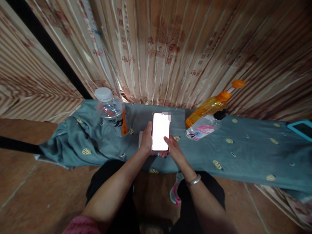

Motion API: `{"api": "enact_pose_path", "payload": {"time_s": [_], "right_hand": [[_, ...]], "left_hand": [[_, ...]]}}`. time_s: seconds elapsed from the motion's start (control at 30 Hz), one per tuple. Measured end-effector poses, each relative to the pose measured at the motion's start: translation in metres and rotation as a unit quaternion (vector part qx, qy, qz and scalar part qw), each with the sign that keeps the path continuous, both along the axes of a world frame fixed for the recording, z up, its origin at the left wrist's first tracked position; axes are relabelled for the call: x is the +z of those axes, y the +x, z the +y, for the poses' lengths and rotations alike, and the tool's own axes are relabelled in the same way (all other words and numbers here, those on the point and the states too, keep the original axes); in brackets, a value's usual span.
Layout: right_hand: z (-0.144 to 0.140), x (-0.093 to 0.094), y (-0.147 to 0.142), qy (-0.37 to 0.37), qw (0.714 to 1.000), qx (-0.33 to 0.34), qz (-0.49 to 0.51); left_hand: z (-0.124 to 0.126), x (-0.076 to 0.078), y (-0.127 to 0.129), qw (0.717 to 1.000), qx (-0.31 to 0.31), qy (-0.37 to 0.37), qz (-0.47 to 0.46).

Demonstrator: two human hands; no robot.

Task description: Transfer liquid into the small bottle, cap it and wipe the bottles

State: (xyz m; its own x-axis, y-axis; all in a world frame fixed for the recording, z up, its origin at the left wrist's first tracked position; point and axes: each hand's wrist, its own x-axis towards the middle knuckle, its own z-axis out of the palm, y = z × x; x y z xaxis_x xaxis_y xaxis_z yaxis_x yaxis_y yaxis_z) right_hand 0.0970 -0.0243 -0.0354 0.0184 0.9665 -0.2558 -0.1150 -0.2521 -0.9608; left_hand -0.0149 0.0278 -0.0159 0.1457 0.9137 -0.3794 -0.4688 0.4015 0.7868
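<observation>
A smartphone [160,133] with a bright white screen is held upright between both hands, above the cloth-covered bench. My left hand [146,139] wraps its left side, with the thumb along the edge. On the right side, my right hand [173,147] supports the lower corner, its thumb over the lower right of the screen. Some fingers of both hands are hidden behind the phone. A pale flat item [140,138], partly covered by my left hand, shows behind the phone; I cannot tell what it is.
A large clear bottle with a white cap [113,112] stands at left. Toward the right are an orange pump bottle [207,110] and a clear bottle with a black top [204,127]. A blue-framed object [302,128] lies far right on the patterned green cloth [243,152]. Curtains [168,48] hang behind.
</observation>
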Motion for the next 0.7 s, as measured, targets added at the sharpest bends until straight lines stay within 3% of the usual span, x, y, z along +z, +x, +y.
{"api": "enact_pose_path", "payload": {"time_s": [0.43,0.7], "right_hand": [[0.003,-0.014,0.007,0.016,0.999,-0.022,-0.038],[0.004,-0.005,0.001,0.072,0.994,-0.069,-0.054]], "left_hand": [[0.000,0.001,0.002,0.999,0.029,-0.019,0.001],[0.000,-0.001,0.004,0.999,0.046,0.011,-0.003]]}}
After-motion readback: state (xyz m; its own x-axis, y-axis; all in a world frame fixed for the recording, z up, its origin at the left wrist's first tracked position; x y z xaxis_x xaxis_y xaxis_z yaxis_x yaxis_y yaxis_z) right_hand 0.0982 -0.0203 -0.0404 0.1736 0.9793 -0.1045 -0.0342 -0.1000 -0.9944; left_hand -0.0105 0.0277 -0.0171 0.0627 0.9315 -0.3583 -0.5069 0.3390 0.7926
